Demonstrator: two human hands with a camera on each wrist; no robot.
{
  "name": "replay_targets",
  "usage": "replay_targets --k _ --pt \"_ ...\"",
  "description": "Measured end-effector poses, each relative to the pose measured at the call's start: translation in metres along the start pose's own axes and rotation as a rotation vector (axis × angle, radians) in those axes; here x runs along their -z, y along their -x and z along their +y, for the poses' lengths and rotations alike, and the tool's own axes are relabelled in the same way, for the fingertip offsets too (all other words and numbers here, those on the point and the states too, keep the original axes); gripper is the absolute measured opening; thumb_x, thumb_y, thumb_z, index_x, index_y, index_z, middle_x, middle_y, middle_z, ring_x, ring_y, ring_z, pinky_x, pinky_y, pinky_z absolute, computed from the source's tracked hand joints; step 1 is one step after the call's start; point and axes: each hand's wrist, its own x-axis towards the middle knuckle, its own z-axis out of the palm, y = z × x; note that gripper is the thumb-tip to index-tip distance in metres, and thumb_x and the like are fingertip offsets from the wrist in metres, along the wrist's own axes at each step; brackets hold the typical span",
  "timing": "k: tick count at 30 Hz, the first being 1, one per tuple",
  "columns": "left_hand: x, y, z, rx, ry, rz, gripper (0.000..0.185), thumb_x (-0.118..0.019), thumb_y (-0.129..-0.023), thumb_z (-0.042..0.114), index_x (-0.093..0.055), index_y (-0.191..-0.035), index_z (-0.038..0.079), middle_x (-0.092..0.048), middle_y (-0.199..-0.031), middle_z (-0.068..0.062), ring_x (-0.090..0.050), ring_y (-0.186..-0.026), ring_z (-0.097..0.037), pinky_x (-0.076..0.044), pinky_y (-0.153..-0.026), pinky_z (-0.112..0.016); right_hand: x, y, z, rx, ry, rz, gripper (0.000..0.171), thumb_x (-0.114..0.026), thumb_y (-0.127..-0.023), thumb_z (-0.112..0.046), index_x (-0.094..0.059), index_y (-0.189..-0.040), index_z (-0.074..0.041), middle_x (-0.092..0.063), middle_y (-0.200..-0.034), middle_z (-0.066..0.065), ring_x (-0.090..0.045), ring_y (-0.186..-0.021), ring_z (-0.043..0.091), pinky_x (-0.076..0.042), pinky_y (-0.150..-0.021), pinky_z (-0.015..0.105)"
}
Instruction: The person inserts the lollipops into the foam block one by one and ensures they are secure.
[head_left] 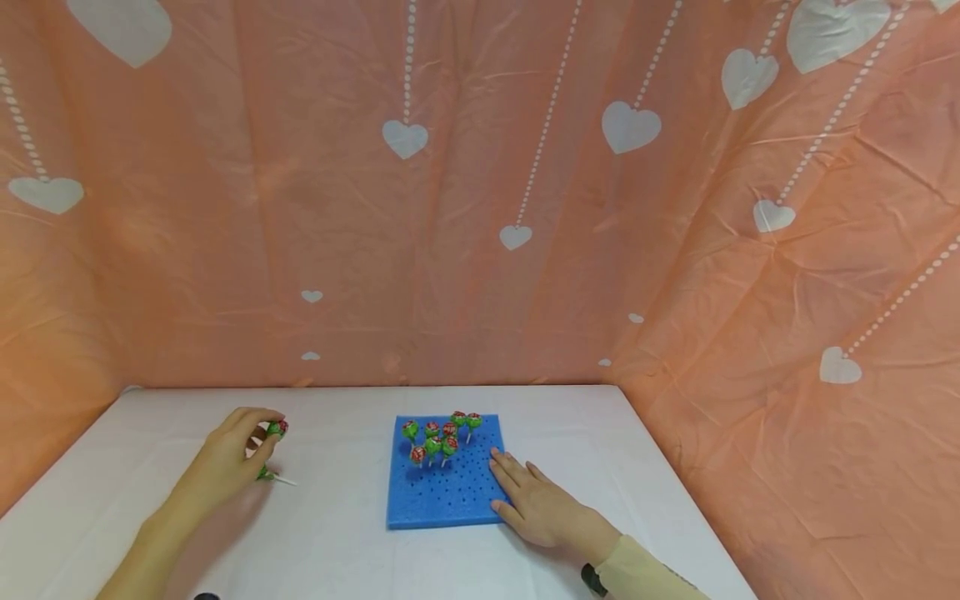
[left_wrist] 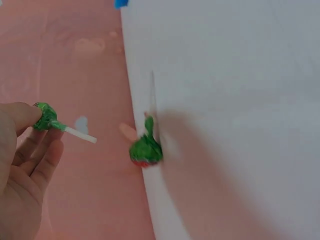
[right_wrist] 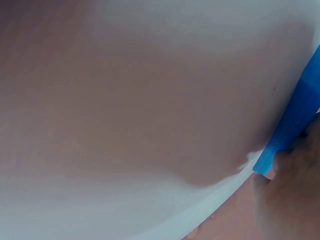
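Note:
Between thumb and fingers, my left hand (head_left: 217,458) pinches a green-and-red wrapped lollipop (head_left: 277,428) by its head. Its white stick points away from the palm in the left wrist view. Below that hand, a second lollipop (left_wrist: 146,149) lies on the white table. A blue foam board (head_left: 420,508) dotted with small holes lies at the middle. Several lollipops (head_left: 432,447) stand upright in its back and left part, heads up. My right hand (head_left: 546,505) rests with fingers extended on the board's right edge; part of it shows beside the board in the right wrist view.
White cloth covers the table (head_left: 337,533). Orange-pink sheets (head_left: 450,317) printed with white hearts hang behind it and along both sides. A small dark object (head_left: 206,596) shows at the front edge of the head view.

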Motion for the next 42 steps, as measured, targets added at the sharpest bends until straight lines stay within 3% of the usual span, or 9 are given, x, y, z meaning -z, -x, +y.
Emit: replay_targets --k 7,13,21,26,33,42 --pt "-0.011 -0.007 0.02 -0.039 0.07 0.057 0.036 -0.077 -0.083 -0.013 -0.068 -0.113 0.003 -0.065 -0.108 -0.007 -0.061 -0.084 -0.002 -0.055 -0.066 -0.021 0.001 0.002 -0.002 -0.002 -0.001 0.001 0.069 -0.034 -0.112 -0.049 -0.024 -0.165 -0.006 -0.015 -0.174 0.008 -0.018 -0.159 0.027 -0.023 -0.126 0.054" --pt "-0.026 -0.006 0.038 -0.036 0.164 0.054 0.033 -0.073 -0.087 -0.012 -0.067 -0.114 0.008 -0.063 -0.107 0.0 -0.062 -0.083 -0.002 -0.053 -0.067 -0.019 0.0 0.002 -0.002 -0.007 -0.008 -0.007 0.07 -0.033 -0.111 -0.051 -0.023 -0.165 -0.007 -0.014 -0.174 0.007 -0.018 -0.159 0.026 -0.022 -0.126 0.054" --pt "-0.05 -0.015 0.057 -0.134 0.203 0.105 0.039 -0.076 -0.081 -0.016 -0.068 -0.114 0.004 -0.066 -0.107 -0.005 -0.066 -0.082 -0.01 -0.056 -0.066 -0.02 0.0 0.0 -0.001 0.009 -0.005 0.004 0.07 -0.034 -0.112 -0.05 -0.025 -0.164 -0.005 -0.015 -0.174 0.01 -0.019 -0.159 0.029 -0.023 -0.125 0.056" --pt "-0.06 -0.019 0.068 -0.134 0.247 0.101 0.041 -0.076 -0.081 -0.017 -0.068 -0.115 0.005 -0.066 -0.109 -0.006 -0.066 -0.083 -0.011 -0.056 -0.068 -0.019 0.002 0.001 -0.003 -0.003 -0.004 -0.002 0.07 -0.035 -0.111 -0.05 -0.025 -0.165 -0.005 -0.016 -0.174 0.008 -0.019 -0.159 0.027 -0.023 -0.126 0.055" --pt "-0.077 -0.027 0.079 -0.174 0.301 0.098 0.039 -0.076 -0.08 -0.018 -0.066 -0.114 -0.002 -0.066 -0.11 -0.008 -0.07 -0.084 -0.014 -0.058 -0.075 -0.018 0.002 0.0 -0.002 0.009 -0.004 0.013 0.07 -0.034 -0.112 -0.05 -0.026 -0.164 -0.004 -0.016 -0.174 0.01 -0.02 -0.159 0.029 -0.023 -0.125 0.056" --pt "-0.094 -0.031 0.098 -0.141 0.315 0.056 0.034 -0.079 -0.081 -0.011 -0.068 -0.111 0.0 -0.067 -0.109 -0.005 -0.068 -0.087 -0.013 -0.061 -0.071 -0.029 0.001 0.0 -0.001 0.008 -0.007 0.006 0.071 -0.033 -0.111 -0.051 -0.024 -0.164 -0.005 -0.015 -0.174 0.009 -0.018 -0.159 0.028 -0.022 -0.126 0.056"
